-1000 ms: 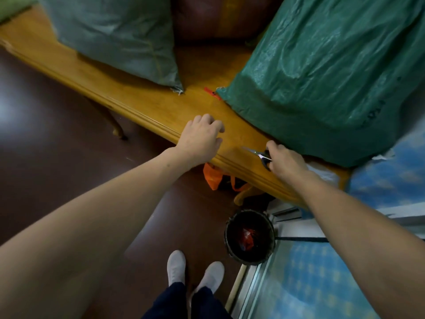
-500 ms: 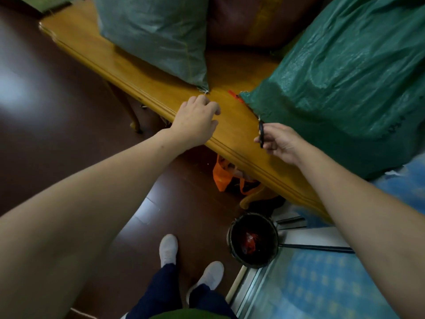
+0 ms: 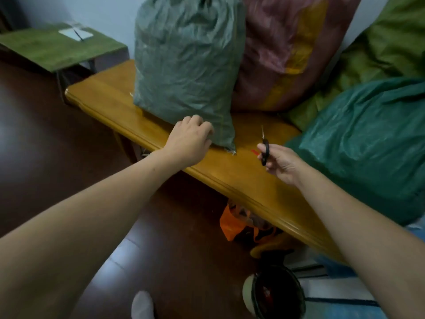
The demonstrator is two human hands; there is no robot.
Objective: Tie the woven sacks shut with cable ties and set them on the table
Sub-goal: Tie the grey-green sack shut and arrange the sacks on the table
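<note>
A grey-green woven sack (image 3: 186, 63) stands upright on the wooden table (image 3: 232, 171). My left hand (image 3: 188, 140) is at its lower front edge with curled fingers against the fabric. My right hand (image 3: 281, 163) holds black-handled scissors (image 3: 265, 148) above the table, blades pointing up. A small red piece (image 3: 254, 152) lies on the table just left of the scissors. A dark green sack (image 3: 365, 143) lies on the table to the right. A pink and yellow sack (image 3: 280, 51) and an olive sack (image 3: 388, 47) stand behind.
A black waste bin (image 3: 278, 295) stands on the dark floor below the table's front edge. An orange bag (image 3: 232, 224) sits under the table. A small green side table (image 3: 57, 48) is at the far left. My white-socked foot (image 3: 142, 305) is near the bottom.
My view has lifted, showing the whole sacks. My right hand raised the scissors off the table edge and turned the blades up. My left hand moved from the table edge to the grey-green sack.
</note>
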